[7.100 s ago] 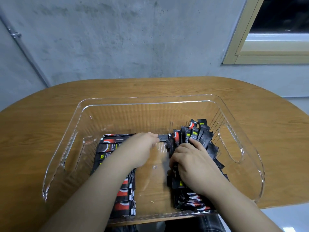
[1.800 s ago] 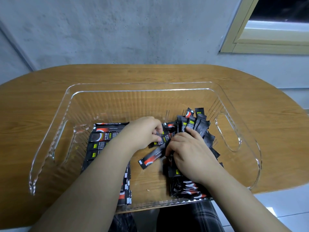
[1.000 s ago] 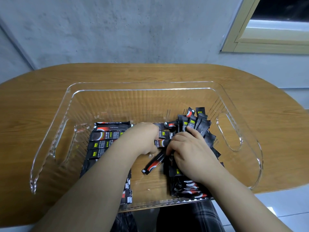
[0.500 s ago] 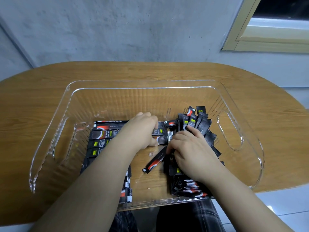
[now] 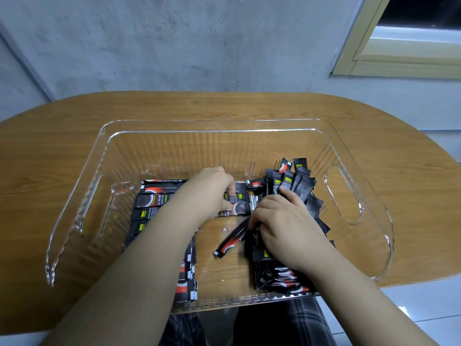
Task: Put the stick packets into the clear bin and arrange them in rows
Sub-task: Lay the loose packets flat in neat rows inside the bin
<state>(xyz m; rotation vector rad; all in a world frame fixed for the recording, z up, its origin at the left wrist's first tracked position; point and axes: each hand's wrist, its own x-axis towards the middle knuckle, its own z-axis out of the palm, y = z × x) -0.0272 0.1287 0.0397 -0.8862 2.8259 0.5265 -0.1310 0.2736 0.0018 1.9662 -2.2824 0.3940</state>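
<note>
Clear bin (image 5: 354, 171) at frame center on table (image 5: 50, 151). Left hand (image 5: 209, 191), fingers curled, presses flat packets (image 5: 239, 204) mid-bin. Right hand (image 5: 282, 226) grips the loose pile (image 5: 294, 181), center right. One stick (image 5: 232, 242) lies tilted between the hands. Row (image 5: 154, 201) at left.

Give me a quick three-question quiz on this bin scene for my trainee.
1. True or false: the clear bin sits on a wooden table.
2. Which hand pinches the slanted packet in the bin's middle: A) left hand B) right hand?
3. Fill in: the loose, unsorted heap lies on the bin's ____ side.

Key: 1 true; 2 B; 3 right.
</note>
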